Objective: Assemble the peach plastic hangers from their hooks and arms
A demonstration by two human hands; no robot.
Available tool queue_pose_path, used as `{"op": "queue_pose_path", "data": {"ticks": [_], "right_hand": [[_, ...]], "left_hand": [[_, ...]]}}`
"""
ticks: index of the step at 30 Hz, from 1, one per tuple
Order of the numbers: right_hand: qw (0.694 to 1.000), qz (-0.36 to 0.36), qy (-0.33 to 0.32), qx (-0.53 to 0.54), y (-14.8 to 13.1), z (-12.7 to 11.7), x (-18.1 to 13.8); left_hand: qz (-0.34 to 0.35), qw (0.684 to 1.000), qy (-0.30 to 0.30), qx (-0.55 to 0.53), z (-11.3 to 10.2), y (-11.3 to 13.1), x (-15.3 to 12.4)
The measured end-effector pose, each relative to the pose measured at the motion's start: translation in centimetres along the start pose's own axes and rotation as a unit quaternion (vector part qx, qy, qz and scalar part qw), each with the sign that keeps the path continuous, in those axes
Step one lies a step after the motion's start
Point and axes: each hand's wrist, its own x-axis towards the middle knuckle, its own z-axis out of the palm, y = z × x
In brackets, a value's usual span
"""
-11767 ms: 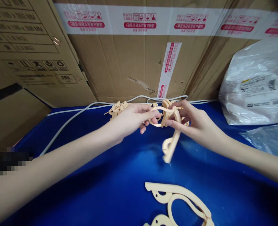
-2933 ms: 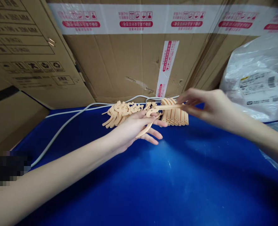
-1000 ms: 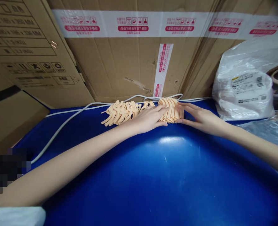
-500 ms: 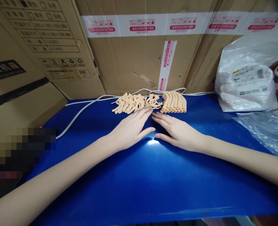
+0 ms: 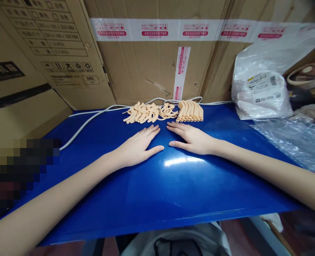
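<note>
My left hand (image 5: 138, 145) lies flat, palm down, on the blue table top (image 5: 157, 192), fingers stretched out and holding nothing. My right hand (image 5: 191, 138) rests flat beside it, also empty, thumbs nearly meeting. Just beyond the fingertips sits a row of pale orange plastic pieces: a loose heap of curved pieces (image 5: 142, 113) on the left, a small curly piece (image 5: 168, 111) in the middle, and a neat stack of curved strips (image 5: 190, 111) on the right. Neither hand touches them.
Large cardboard boxes (image 5: 152, 64) with red-and-white tape wall the back and left. A white cable (image 5: 93, 117) runs along the back edge. A white plastic bag (image 5: 261, 92) and clear plastic wrap (image 5: 293, 138) lie at the right. The table's near edge shows below.
Both hands let go of the plastic pieces, left them lined up at the back, and drew toward me to rest flat on the table. The view has tilted down and back.
</note>
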Motion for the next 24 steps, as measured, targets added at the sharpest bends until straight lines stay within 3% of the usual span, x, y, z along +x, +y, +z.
{"op": "queue_pose_path", "data": {"ticks": [15,24], "right_hand": [[1.0,-0.015,0.006,0.002,0.11,0.03,-0.46],[1.0,-0.016,0.012,0.013,0.16,0.09,-0.48]], "left_hand": [[0.016,1.0,0.006,0.016,-0.07,0.15,-0.27],[0.016,0.999,0.045,-0.006,0.69,-0.26,0.07]]}}
